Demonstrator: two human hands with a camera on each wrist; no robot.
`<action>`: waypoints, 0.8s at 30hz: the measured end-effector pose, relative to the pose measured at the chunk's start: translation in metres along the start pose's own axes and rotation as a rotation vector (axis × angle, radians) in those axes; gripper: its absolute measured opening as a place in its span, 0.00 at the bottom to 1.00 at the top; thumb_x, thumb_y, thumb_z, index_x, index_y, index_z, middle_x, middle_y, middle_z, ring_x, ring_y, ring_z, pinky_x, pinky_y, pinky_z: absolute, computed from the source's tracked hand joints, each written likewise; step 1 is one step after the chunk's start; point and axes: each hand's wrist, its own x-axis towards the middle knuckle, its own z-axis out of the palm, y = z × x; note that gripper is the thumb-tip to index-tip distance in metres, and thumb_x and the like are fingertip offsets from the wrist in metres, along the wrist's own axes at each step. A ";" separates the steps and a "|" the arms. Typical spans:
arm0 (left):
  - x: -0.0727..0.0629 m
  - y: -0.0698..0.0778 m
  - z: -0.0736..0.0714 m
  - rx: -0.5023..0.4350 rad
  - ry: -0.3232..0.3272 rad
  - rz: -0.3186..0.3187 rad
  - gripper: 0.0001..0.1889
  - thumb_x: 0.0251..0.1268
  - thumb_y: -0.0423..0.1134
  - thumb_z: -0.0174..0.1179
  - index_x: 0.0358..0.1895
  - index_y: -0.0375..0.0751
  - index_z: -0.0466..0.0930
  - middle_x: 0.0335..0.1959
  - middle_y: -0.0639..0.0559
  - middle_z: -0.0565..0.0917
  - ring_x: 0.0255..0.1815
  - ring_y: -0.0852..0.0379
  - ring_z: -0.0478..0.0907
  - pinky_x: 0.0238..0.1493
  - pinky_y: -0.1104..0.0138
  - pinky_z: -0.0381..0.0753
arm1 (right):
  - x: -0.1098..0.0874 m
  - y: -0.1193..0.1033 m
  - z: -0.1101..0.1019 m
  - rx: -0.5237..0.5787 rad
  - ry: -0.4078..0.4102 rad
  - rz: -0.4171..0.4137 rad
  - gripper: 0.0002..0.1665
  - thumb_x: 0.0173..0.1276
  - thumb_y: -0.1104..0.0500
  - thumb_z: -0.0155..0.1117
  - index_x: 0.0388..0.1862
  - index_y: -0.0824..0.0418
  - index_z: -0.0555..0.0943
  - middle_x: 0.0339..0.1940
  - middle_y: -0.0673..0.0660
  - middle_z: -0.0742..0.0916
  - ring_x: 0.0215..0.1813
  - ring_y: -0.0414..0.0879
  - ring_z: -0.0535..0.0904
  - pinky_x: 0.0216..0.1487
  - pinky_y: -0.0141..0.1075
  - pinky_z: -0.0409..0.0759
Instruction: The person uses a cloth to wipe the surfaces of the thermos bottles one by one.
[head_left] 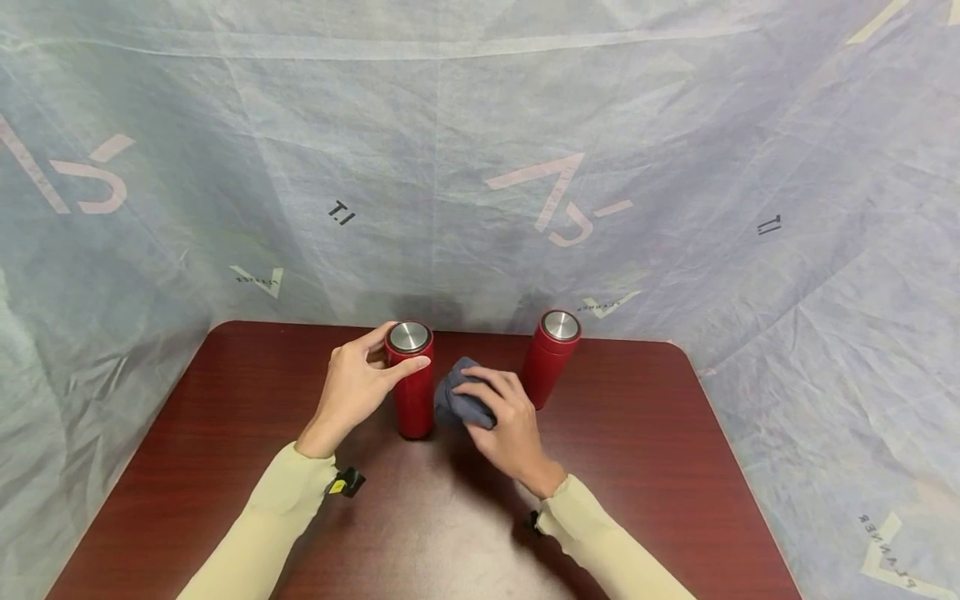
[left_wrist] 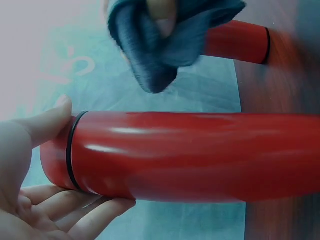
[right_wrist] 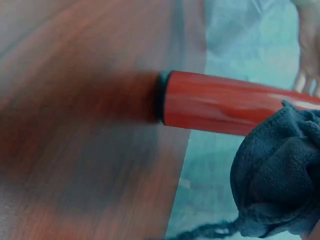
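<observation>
My left hand point(head_left: 358, 385) grips a red thermos flask point(head_left: 415, 396) near its top, thumb on one side and fingers on the other. The flask stands upright with a round silver lid top; a black ring circles it below the cap in the left wrist view. My right hand point(head_left: 512, 421) holds a bunched dark blue-grey cloth point(head_left: 463, 398) just to the right of this flask. In the right wrist view the cloth point(right_wrist: 280, 175) overlaps part of the flask point(right_wrist: 215, 102), whose base is dark. Behind my right hand stands a second red thermos flask point(head_left: 551, 362).
The dark red wooden table point(head_left: 637, 450) has rounded back corners. Pale grey fabric sheeting point(head_left: 450, 167) with printed letters hangs behind it and along both sides. A black strap piece with a yellow mark point(head_left: 347, 483) sits at my left cuff.
</observation>
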 end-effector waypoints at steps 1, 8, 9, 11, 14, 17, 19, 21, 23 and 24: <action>0.000 -0.001 0.000 -0.011 0.002 0.004 0.48 0.54 0.60 0.83 0.77 0.45 0.76 0.67 0.47 0.85 0.52 0.49 0.91 0.53 0.53 0.90 | 0.002 0.003 0.000 0.020 0.014 0.034 0.24 0.60 0.68 0.76 0.55 0.51 0.89 0.65 0.53 0.86 0.62 0.53 0.80 0.64 0.48 0.81; 0.000 -0.006 0.002 -0.059 0.016 0.014 0.47 0.52 0.58 0.84 0.76 0.47 0.78 0.67 0.48 0.85 0.50 0.52 0.92 0.49 0.63 0.90 | 0.018 0.015 -0.001 0.137 0.089 0.188 0.24 0.64 0.69 0.74 0.57 0.53 0.88 0.64 0.52 0.86 0.65 0.50 0.82 0.66 0.47 0.80; 0.000 -0.006 0.003 -0.062 0.020 0.016 0.47 0.52 0.58 0.84 0.76 0.47 0.78 0.66 0.48 0.86 0.50 0.52 0.92 0.48 0.64 0.90 | 0.021 0.016 -0.001 0.152 0.097 0.199 0.24 0.64 0.69 0.74 0.57 0.53 0.88 0.63 0.53 0.87 0.65 0.50 0.82 0.67 0.46 0.79; -0.001 -0.007 0.003 -0.067 0.024 0.024 0.46 0.52 0.57 0.85 0.75 0.48 0.79 0.66 0.48 0.86 0.50 0.51 0.92 0.48 0.63 0.90 | 0.026 0.017 -0.001 0.177 0.112 0.216 0.24 0.65 0.70 0.73 0.58 0.53 0.88 0.63 0.53 0.87 0.66 0.49 0.83 0.68 0.45 0.79; -0.001 -0.009 0.005 -0.063 0.026 0.046 0.45 0.53 0.56 0.85 0.75 0.49 0.79 0.66 0.47 0.86 0.53 0.49 0.91 0.52 0.59 0.90 | 0.033 0.019 0.000 0.204 0.126 0.234 0.23 0.65 0.70 0.72 0.57 0.53 0.88 0.62 0.52 0.87 0.66 0.48 0.83 0.69 0.44 0.78; -0.003 -0.012 0.005 -0.059 0.024 0.073 0.43 0.55 0.55 0.84 0.75 0.49 0.79 0.67 0.47 0.85 0.59 0.48 0.88 0.58 0.54 0.88 | 0.037 0.019 0.002 0.210 0.131 0.248 0.22 0.66 0.69 0.73 0.57 0.52 0.88 0.61 0.52 0.87 0.66 0.47 0.83 0.69 0.44 0.79; -0.004 -0.013 0.005 -0.062 0.017 0.088 0.42 0.56 0.54 0.83 0.75 0.49 0.79 0.67 0.48 0.85 0.63 0.48 0.86 0.62 0.51 0.85 | 0.039 0.020 0.003 0.216 0.133 0.254 0.22 0.67 0.69 0.73 0.57 0.52 0.88 0.61 0.51 0.87 0.66 0.47 0.83 0.69 0.45 0.79; -0.004 -0.015 0.004 -0.070 0.004 0.099 0.41 0.58 0.53 0.82 0.75 0.50 0.78 0.67 0.49 0.84 0.65 0.48 0.84 0.66 0.50 0.83 | 0.039 0.020 0.004 0.219 0.136 0.258 0.21 0.67 0.68 0.73 0.57 0.52 0.88 0.61 0.51 0.87 0.66 0.47 0.83 0.68 0.46 0.80; -0.005 -0.017 0.004 -0.078 -0.011 0.104 0.40 0.59 0.52 0.82 0.75 0.53 0.77 0.68 0.51 0.83 0.67 0.49 0.83 0.69 0.49 0.81 | 0.039 0.020 0.004 0.221 0.137 0.261 0.22 0.66 0.69 0.73 0.57 0.52 0.88 0.61 0.51 0.87 0.66 0.47 0.83 0.68 0.46 0.80; -0.006 -0.019 0.003 -0.081 -0.017 0.105 0.40 0.60 0.52 0.82 0.76 0.54 0.77 0.68 0.51 0.83 0.68 0.49 0.82 0.70 0.49 0.80 | 0.039 0.020 0.005 0.224 0.138 0.262 0.22 0.66 0.69 0.73 0.57 0.52 0.88 0.61 0.51 0.87 0.65 0.47 0.83 0.68 0.46 0.80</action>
